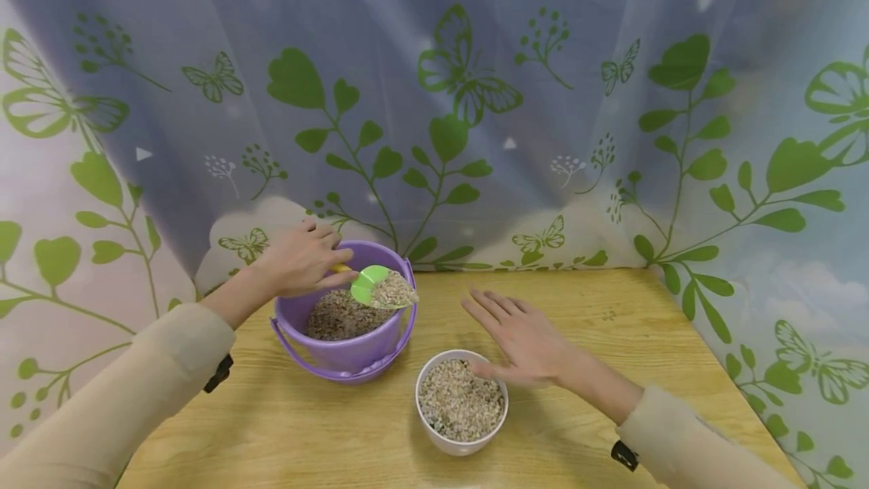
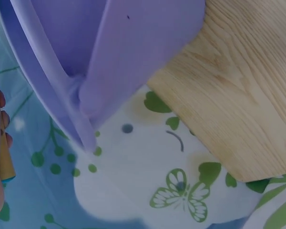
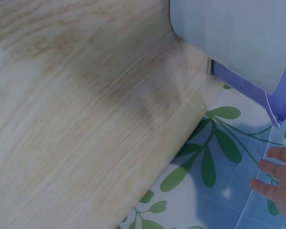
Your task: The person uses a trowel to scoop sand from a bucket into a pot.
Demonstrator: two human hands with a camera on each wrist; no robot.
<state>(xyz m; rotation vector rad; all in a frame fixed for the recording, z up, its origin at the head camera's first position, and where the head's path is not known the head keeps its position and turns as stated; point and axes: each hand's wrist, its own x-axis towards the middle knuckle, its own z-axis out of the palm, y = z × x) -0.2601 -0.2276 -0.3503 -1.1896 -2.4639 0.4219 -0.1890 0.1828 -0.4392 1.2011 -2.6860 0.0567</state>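
Observation:
In the head view my left hand (image 1: 303, 259) grips the yellow handle of a toy shovel (image 1: 370, 283) whose green blade carries a heap of beige grit. The shovel is held over a purple bucket (image 1: 342, 353), which has more of the grit (image 1: 342, 315) inside. A white bowl (image 1: 462, 445) filled with the same grit stands to the right and nearer me. Above the bowl's right rim hovers my right hand (image 1: 526, 342), fingers straight and holding nothing. The left wrist view catches part of the handle (image 2: 6, 164) and some fingertips at its left edge.
A wooden table (image 1: 577, 413) bears the bucket and bowl. Behind it hangs a curtain (image 1: 380, 96) printed with green leaves and butterflies. The bucket's purple carrying handle (image 1: 305, 364) hangs down along its near side.

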